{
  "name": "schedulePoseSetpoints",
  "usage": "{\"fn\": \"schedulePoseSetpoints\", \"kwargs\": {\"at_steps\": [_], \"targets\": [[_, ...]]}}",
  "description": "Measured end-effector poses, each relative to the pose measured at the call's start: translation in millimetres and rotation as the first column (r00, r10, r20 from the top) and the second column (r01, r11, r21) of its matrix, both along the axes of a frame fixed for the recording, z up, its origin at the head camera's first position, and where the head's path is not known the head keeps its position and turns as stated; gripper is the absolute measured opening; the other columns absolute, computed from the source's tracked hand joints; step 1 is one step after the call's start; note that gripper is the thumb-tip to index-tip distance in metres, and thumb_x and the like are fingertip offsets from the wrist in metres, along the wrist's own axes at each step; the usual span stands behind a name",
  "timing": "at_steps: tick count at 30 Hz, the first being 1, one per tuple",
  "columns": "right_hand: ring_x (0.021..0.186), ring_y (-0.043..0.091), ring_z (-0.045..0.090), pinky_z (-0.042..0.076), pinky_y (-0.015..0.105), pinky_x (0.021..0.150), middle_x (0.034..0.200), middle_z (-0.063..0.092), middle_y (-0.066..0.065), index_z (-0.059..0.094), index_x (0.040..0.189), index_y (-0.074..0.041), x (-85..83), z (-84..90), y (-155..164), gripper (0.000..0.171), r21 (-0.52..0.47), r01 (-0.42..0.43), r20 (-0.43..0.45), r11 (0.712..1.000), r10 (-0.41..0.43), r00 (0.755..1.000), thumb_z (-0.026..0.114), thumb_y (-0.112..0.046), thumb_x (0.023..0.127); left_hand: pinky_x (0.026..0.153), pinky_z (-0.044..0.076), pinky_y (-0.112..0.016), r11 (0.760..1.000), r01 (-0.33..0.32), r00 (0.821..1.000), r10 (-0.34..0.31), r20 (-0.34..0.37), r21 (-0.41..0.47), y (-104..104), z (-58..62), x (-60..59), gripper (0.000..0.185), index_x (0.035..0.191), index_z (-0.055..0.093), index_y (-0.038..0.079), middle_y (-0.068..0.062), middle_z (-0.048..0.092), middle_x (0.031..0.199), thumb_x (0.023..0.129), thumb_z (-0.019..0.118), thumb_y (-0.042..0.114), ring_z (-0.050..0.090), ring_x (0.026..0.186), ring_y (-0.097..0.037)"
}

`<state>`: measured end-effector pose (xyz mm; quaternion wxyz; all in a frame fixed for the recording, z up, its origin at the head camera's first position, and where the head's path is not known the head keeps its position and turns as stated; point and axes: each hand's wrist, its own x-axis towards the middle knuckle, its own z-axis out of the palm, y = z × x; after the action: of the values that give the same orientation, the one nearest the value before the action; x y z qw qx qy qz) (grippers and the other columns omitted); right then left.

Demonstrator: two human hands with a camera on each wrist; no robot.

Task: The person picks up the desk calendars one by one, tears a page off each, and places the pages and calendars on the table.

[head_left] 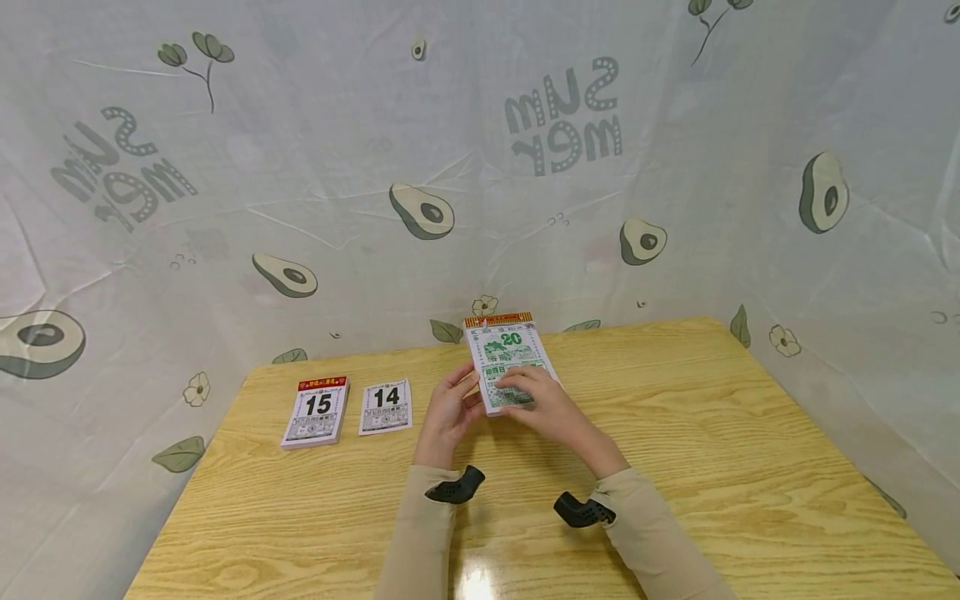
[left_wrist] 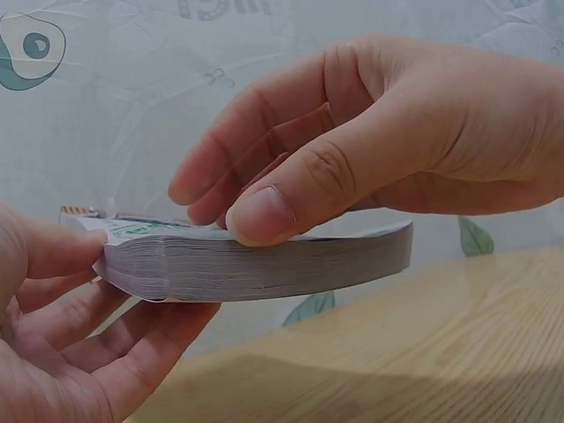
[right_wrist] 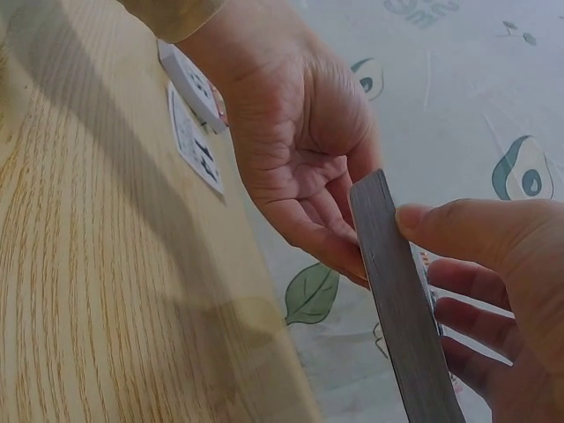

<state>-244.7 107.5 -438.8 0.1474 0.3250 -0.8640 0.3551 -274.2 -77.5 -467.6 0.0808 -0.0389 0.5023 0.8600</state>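
Note:
A thick tear-off calendar pad (head_left: 508, 352) with a green 20 on its top sheet is held just above the far middle of the wooden table (head_left: 712, 433). My left hand (head_left: 450, 407) grips its left edge, fingers under the pad (left_wrist: 264, 264) and thumb on its corner. My right hand (head_left: 542, 400) lies over the near end, fingers on the top sheet and thumb (left_wrist: 264, 211) pressed on the page edges. The right wrist view shows the pad's grey page edge (right_wrist: 401, 300) between my left hand (right_wrist: 291, 150) and right hand (right_wrist: 493, 264).
To the left lie a second calendar pad showing 15 (head_left: 317, 410) and a loose sheet showing 14 (head_left: 386, 407). An avocado-print cloth (head_left: 420, 208) hangs behind and to both sides of the table. Small black camera mounts sit on both wrists.

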Motion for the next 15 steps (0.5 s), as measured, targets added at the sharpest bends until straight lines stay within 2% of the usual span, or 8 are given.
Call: {"fn": "schedulePoseSetpoints", "kwargs": {"at_steps": [9, 15], "targets": [[0.116, 0.027, 0.058, 0.048, 0.044, 0.098, 0.120, 0.064, 0.009, 0.069, 0.112, -0.008, -1.8, -1.5, 1.2, 0.029, -0.001, -0.002, -0.007, 1.000, 0.002, 1.000, 0.076, -0.014, 0.084, 0.066, 0.055, -0.027, 1.000, -0.005, 1.000, 0.005, 0.000, -0.002, 0.1, 0.6, 0.9, 0.044, 0.142, 0.045, 0.002, 0.004, 0.069, 0.095, 0.100, 0.053, 0.009, 0.068, 0.075, -0.012], [0.111, 0.026, 0.061, 0.050, 0.044, 0.095, 0.116, 0.066, 0.009, 0.070, 0.111, -0.008, 0.7, 1.2, 0.6, 0.025, -0.029, 0.006, -0.037, 1.000, -0.008, 0.999, 0.072, -0.016, 0.087, 0.065, 0.055, -0.027, 1.000, -0.021, 1.000, 0.021, 0.004, 0.013, 0.6, 1.0, 0.5, 0.042, 0.141, 0.047, 0.002, 0.003, 0.070, 0.093, 0.099, 0.053, 0.008, 0.067, 0.074, -0.012]]}}
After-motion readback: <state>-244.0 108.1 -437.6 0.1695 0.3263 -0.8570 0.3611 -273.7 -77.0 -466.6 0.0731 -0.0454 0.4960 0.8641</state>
